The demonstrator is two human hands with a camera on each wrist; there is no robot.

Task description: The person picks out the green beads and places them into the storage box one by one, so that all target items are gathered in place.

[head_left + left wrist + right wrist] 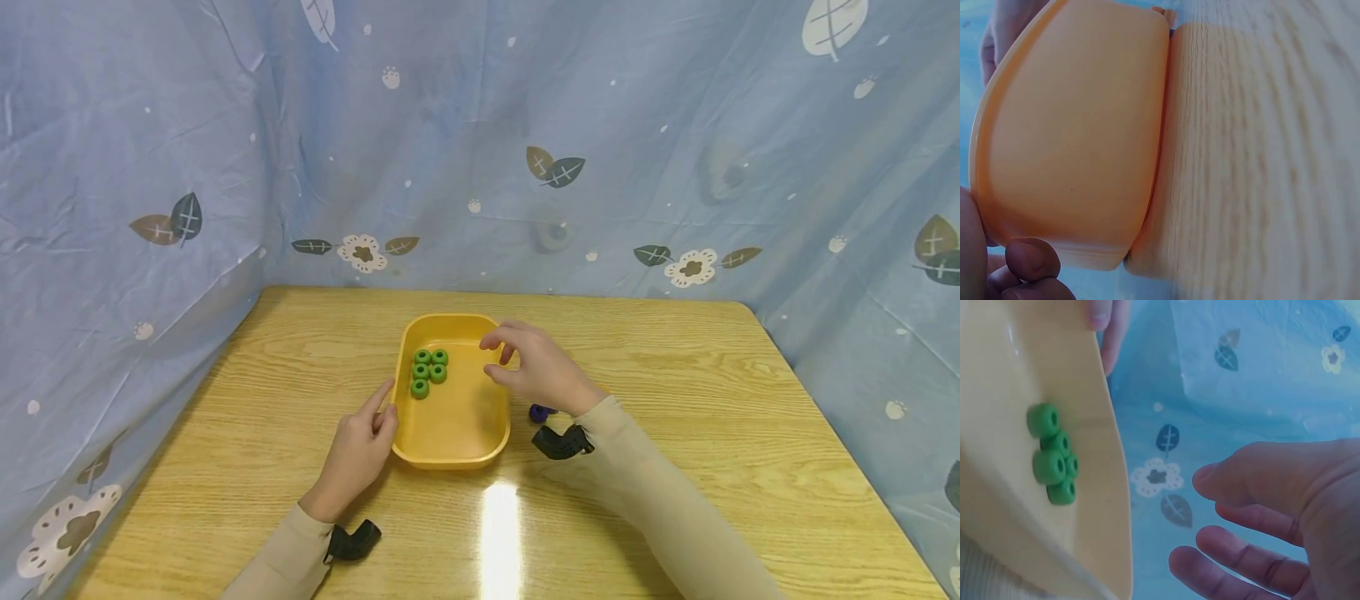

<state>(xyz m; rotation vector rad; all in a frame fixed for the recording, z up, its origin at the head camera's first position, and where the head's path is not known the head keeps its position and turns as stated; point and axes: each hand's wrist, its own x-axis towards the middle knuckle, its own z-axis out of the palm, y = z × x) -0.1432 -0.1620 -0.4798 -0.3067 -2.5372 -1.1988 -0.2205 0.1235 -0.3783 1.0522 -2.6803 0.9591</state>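
A yellow plastic tray point(457, 429) stands on the wooden table. Several green ring-shaped beads point(438, 373) lie grouped toward its left side. My left hand point(356, 446) is at the tray's left wall, its extended index finger and thumb touching the rim. In the left wrist view the tray's outer wall point(1075, 125) fills much of the picture, with fingertips point(1032, 257) at its edge. My right hand point(543, 367) hovers over the tray's right rim, thumb and fingers spread apart with nothing between them. The right wrist view shows the same gap beside the green beads point(1050, 465).
A dark purple-blue piece point(537, 413) lies on the table point(675, 400) right of the tray, partly hidden under my right wrist. A bit of something orange point(604, 388) shows behind that wrist. A blue patterned curtain point(465, 125) hangs behind the table and along its sides.
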